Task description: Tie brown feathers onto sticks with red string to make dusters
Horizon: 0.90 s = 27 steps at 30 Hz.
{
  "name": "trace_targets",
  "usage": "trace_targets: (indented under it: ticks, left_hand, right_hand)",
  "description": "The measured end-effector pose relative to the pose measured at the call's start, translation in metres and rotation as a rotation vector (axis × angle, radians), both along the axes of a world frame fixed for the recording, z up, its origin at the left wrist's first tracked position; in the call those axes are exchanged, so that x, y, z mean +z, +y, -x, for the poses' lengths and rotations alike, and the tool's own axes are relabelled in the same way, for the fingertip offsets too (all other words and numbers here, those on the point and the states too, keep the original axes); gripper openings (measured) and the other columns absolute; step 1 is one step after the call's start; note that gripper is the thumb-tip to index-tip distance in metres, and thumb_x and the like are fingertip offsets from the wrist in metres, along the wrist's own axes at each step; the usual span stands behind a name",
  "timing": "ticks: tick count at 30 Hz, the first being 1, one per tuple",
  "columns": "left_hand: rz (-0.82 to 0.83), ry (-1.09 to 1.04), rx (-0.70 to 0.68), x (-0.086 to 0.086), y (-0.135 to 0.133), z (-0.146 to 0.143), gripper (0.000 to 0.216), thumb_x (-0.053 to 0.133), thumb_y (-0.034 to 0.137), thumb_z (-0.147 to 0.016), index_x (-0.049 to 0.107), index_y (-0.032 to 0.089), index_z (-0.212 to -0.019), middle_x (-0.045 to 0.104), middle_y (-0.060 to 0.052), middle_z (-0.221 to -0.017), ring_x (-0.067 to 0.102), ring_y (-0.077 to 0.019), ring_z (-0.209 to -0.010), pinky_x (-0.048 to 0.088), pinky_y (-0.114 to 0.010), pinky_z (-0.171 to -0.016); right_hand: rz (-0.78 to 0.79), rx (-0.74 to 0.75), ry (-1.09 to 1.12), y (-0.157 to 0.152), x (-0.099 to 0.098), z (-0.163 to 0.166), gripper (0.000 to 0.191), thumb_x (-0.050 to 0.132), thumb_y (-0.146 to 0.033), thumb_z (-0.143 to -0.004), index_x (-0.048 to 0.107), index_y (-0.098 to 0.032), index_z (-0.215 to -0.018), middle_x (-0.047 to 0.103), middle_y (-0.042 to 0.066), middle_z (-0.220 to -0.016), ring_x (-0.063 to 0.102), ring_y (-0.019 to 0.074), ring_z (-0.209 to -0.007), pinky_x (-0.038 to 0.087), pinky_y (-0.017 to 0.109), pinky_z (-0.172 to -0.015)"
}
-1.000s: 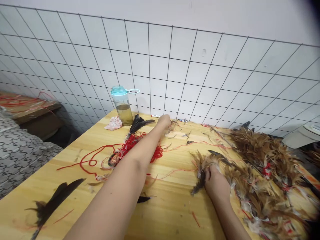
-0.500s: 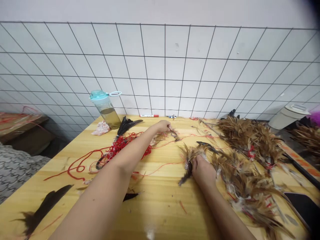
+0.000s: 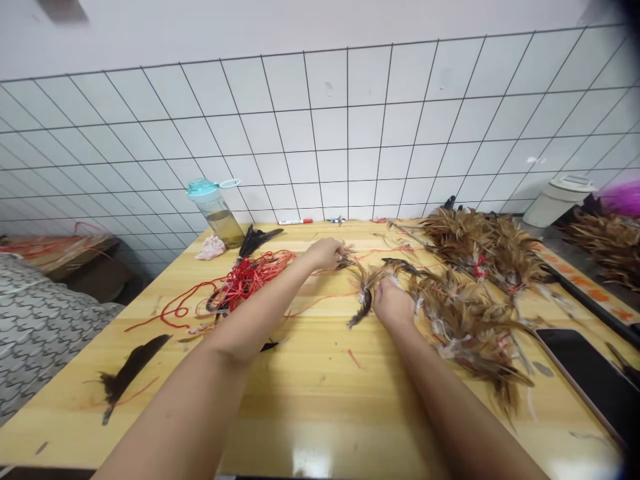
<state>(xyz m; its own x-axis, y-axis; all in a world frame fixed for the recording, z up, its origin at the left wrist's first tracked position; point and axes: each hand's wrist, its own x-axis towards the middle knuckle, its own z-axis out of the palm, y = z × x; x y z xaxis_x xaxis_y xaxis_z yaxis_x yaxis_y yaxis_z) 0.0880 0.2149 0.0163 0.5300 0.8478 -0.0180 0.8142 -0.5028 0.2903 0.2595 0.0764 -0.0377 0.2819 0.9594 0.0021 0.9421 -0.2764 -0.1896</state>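
At the middle of the table, my left hand (image 3: 327, 253) is closed, its fingertips among small loose feathers and scraps; what they pinch is too small to make out. My right hand (image 3: 393, 301) is closed on a small bundle of brown feathers (image 3: 365, 283) with a dark feather curling down at its left. Most of that grip is hidden behind the hand. Thin red string (image 3: 325, 298) runs between the hands. A tangle of red cord (image 3: 255, 277) lies left of my left forearm. Larger tied brown feather bundles (image 3: 460, 313) lie just right of my right hand.
More feather bundles (image 3: 480, 247) lie at the back right near a white lidded container (image 3: 557, 200). A phone (image 3: 580, 373) rests at the right. A bottle with a blue lid (image 3: 220, 217) stands back left, a red-capped marker (image 3: 295, 221) by the tiled wall. A black feather (image 3: 133, 370) lies front left.
The camera view has shifted, showing more of the table's front and right. My left hand's fingers have curled in closer over the scraps. My right hand keeps its grip on the feather bundle.
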Motion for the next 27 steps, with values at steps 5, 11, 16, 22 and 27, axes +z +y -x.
trace_targets:
  ticks: [5,11,16,22,27]
  left_hand:
    - [-0.119,-0.134,-0.094,-0.001,-0.055,0.017,0.015,0.054,0.023,-0.079,0.067,0.019,-0.087,0.068,-0.006,-0.093,0.06,-0.019,-0.09,0.043,-0.028,-0.081]
    - [0.072,-0.225,-0.142,-0.028,-0.099,0.006,0.019,0.055,0.036,-0.083,0.063,0.019,-0.082,0.067,-0.004,-0.083,0.059,-0.0154,-0.075,0.042,-0.025,-0.066]
    - [0.011,-0.229,-0.021,-0.046,-0.096,-0.023,0.026,0.054,0.044,-0.081,0.062,0.019,-0.083,0.065,-0.006,-0.087,0.059,-0.0205,-0.084,0.044,-0.029,-0.07]
    - [0.027,-0.434,0.006,-0.061,-0.087,-0.024,0.006,0.053,0.022,-0.078,0.057,0.018,-0.079,0.062,-0.004,-0.081,0.057,-0.0186,-0.081,0.043,-0.029,-0.074]
    - [0.279,-0.902,0.143,-0.064,-0.079,-0.012,0.011,0.056,0.028,-0.08,0.054,0.017,-0.082,0.057,0.001,-0.071,0.05,-0.0108,-0.065,0.04,-0.023,-0.063]
  right_hand:
    - [-0.031,0.041,-0.014,-0.002,-0.002,0.0,0.032,0.032,-0.036,-0.095,0.057,-0.018,-0.104,0.069,0.011,-0.101,0.066,0.0207,-0.093,0.043,0.03,-0.074]
    - [-0.063,0.05,-0.057,-0.002,-0.004,0.002,0.032,0.032,-0.036,-0.095,0.058,-0.018,-0.101,0.069,0.01,-0.1,0.065,0.0203,-0.09,0.041,0.028,-0.071]
    - [-0.067,0.059,-0.1,-0.001,-0.007,0.0,0.03,0.034,-0.036,-0.094,0.058,-0.018,-0.097,0.069,0.01,-0.092,0.065,0.0208,-0.083,0.037,0.028,-0.065]
    - [-0.122,0.108,-0.103,-0.003,-0.014,-0.008,0.023,0.039,-0.034,-0.092,0.058,-0.02,-0.09,0.069,0.008,-0.089,0.063,0.02,-0.079,0.034,0.028,-0.063]
    - [-0.134,0.07,-0.03,-0.006,-0.015,-0.012,0.026,0.037,-0.039,-0.094,0.055,-0.021,-0.087,0.068,0.006,-0.08,0.061,0.0182,-0.07,0.03,0.027,-0.058]
